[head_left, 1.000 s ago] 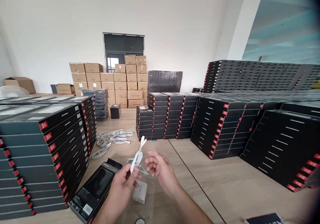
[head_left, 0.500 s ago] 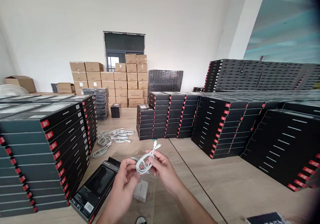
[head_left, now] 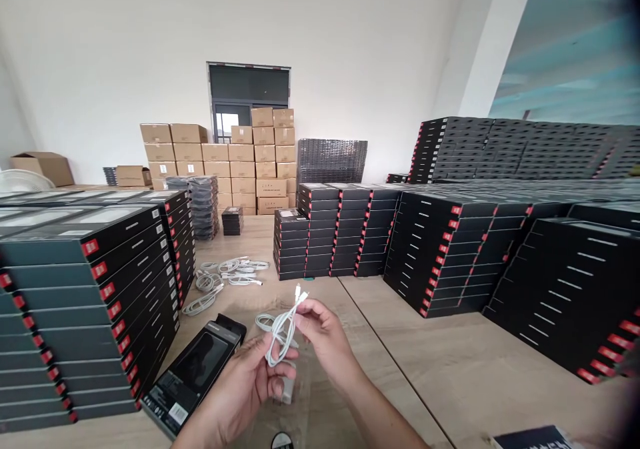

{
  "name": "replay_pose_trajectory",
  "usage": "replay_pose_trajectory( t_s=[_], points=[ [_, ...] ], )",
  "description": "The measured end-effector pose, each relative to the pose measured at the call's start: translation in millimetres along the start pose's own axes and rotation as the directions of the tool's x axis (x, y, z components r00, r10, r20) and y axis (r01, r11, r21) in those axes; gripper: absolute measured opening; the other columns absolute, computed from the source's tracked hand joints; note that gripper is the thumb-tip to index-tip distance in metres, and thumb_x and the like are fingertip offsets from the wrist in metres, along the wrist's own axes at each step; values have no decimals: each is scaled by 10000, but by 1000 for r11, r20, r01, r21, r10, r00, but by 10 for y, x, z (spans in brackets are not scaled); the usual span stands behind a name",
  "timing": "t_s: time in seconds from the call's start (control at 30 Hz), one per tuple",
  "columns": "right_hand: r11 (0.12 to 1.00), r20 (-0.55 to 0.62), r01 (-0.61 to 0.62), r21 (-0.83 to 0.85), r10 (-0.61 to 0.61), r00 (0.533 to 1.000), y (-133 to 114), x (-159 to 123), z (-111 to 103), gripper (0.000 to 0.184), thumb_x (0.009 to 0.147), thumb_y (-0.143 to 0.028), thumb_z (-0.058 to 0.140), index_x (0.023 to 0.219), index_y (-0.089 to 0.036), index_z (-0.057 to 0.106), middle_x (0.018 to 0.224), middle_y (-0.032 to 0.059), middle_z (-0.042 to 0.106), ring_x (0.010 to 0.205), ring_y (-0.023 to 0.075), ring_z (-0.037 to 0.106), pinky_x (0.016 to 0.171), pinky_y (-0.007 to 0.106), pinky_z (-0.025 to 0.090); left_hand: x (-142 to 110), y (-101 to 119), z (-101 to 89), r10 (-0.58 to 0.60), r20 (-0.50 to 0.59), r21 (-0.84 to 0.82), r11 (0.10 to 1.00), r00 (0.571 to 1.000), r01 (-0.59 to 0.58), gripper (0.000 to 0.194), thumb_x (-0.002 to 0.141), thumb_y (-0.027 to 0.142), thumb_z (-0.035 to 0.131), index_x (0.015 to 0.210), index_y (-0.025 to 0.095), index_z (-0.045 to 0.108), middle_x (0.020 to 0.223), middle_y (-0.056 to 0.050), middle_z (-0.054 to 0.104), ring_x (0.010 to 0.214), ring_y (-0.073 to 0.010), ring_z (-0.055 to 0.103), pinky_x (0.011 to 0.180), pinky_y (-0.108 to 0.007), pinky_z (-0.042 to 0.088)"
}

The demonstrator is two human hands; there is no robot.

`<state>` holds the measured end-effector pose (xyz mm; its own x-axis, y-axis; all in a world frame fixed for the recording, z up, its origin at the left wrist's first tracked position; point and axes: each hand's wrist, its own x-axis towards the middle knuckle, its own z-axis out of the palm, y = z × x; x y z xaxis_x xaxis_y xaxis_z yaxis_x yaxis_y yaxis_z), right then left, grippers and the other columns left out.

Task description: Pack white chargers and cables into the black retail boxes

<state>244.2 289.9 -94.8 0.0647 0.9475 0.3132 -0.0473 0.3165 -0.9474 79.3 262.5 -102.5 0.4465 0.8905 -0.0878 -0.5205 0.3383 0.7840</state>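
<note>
A coiled white cable [head_left: 283, 329] is held up between both my hands over the wooden table [head_left: 450, 369]. My right hand [head_left: 325, 335] pinches the coil near its two connector ends, which point upward. My left hand [head_left: 253, 385] lies palm up below it, fingers curled around the coil's lower loop. A white charger block [head_left: 287, 389] lies on the table just under my hands, partly hidden. An open black box [head_left: 193, 375] lies to the left of my left hand.
Tall stacks of black boxes with red tabs [head_left: 90, 302] stand at left, at centre [head_left: 340, 232] and at right [head_left: 550, 269]. Several loose white cables [head_left: 225, 275] lie farther back. Brown cartons [head_left: 240, 162] are stacked by the far wall.
My right hand came in and took hold of the cable coil beside my left hand. My left hand has turned palm up and slid lower under the coil.
</note>
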Motion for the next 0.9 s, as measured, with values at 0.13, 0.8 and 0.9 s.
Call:
replay_pose_trajectory(
  t_s=[0.13,0.8,0.9],
  points=[
    [880,-92,264,-395,-323,942,-33,4,-61,437,847,-316,607,1273,-247,536,1227,102,587,1046,259,579,754,338,507,11,18,0,34,-31,10,999,999,-34,359,746,492,716,736,157,585,878,-90,713,620,-123,618,495,-204,380],
    [688,226,362,-629,-284,932,-306,-150,58,136,911,-276,511,801,-234,580,613,-28,570,537,142,496,545,271,340,62,-9,12,53,-145,39,998,988,-47,427,684,546,725,753,181,515,637,17,598,467,-72,497,416,-187,209],
    [922,150,158,-354,-111,982,-272,-177,151,177,908,-365,508,793,-233,534,588,-44,564,515,140,531,516,258,365,48,-20,27,37,-102,76,997,994,-29,396,738,546,675,799,177,544,656,21,590,471,-62,488,429,-184,222]
  ],
)
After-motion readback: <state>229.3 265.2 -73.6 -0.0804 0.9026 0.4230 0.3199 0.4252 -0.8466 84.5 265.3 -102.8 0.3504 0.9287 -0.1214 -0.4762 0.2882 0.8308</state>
